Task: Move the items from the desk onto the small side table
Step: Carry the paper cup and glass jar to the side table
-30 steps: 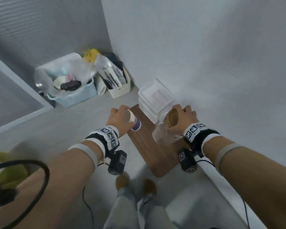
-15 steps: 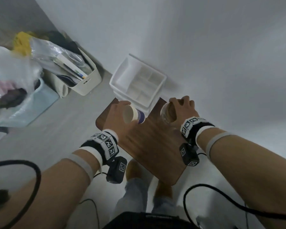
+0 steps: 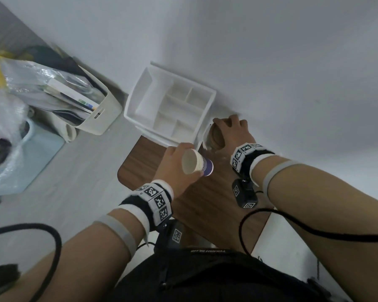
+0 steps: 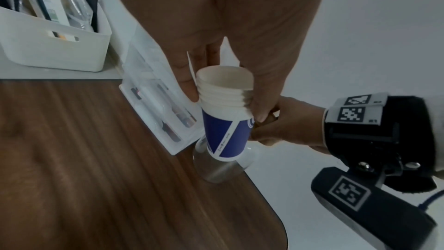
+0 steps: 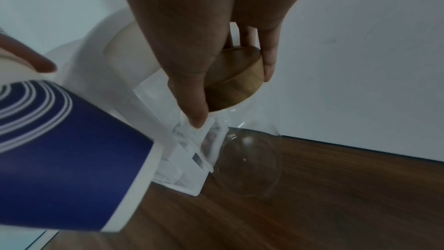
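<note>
My left hand grips a stack of blue-and-white paper cups near the rims and holds it tilted above the small wooden side table. In the left wrist view, thumb and fingers pinch the cup stack. My right hand grips the wooden lid of a clear glass jar from above. The jar stands upright at the table's far right corner with its base down at the tabletop, close against the stacked boxes. Whether it rests there I cannot tell.
A white divided organizer tray sits on a clear plastic box at the table's far end by the wall. A white bin of papers and a pale blue tub stand on the floor to the left. Cables hang near my arms.
Both hands have moved toward the far end of the table. The jar has come down beside the stacked boxes, and the cups now hang over the tabletop.
</note>
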A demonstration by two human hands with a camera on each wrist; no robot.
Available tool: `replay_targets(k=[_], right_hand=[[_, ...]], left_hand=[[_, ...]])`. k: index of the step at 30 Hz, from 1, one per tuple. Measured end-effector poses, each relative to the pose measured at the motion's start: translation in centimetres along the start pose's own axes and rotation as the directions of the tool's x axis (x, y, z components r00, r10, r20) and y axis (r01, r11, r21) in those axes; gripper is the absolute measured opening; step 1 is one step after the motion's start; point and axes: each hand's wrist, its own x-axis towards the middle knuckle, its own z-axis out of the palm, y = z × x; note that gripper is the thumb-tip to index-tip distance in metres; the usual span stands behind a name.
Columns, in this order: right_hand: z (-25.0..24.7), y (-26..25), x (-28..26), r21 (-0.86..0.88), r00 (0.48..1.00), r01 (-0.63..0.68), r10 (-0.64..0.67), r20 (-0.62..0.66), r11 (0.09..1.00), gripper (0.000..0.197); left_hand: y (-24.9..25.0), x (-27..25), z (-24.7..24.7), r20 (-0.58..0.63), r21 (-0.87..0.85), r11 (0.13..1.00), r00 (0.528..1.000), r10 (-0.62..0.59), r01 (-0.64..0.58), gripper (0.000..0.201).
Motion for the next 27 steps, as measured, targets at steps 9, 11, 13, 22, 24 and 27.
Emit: replay_targets(k=[9, 11, 13, 22, 24, 27], right_hand=[[0.6, 0.3, 0.0, -0.108, 0.984, 0.093, -0.108, -0.142, 0.99, 0.084], [0.6, 0.4, -2.0, -0.146, 0.958, 0.123, -0.156, -0.241, 0.982, 0.069], [1.1, 1.0, -4.2, -0.125, 0.965, 0.155, -0.177, -0.194, 0.98, 0.066], [7.4, 6.4, -7.3, 0.313, 0.988, -0.14, 0.154, -0.021, 0.939, 0.07], [9.0, 8.4, -6.1, 0.4, 0.947, -0.265, 0.315, -0.064, 0.877, 0.073], [10.7, 10.7, -4.0, 0.572, 0.875, -0.368, 0.482, -0.055, 0.733, 0.081]], left_hand=[[-1.0, 0.3, 3.5, 0.069, 0.009, 0.999, 0.996, -0.053, 0.052, 0.074], [-0.5, 0.6, 4.1, 0.062, 0.014, 0.998, 0.996, -0.056, 0.056, 0.074], [0.4, 0.9, 4.7, 0.055, 0.025, 0.998, 0.997, -0.057, 0.056, 0.077], [3.5, 3.0, 9.0, 0.106, -0.05, 0.997, 0.993, 0.059, -0.053, 0.083], [2.6, 3.9, 9.8, 0.082, -0.099, 0.994, 0.995, 0.05, -0.042, 0.064], [0.7, 5.4, 10.4, 0.064, 0.014, 1.0, 0.998, 0.027, -0.028, 0.034]])
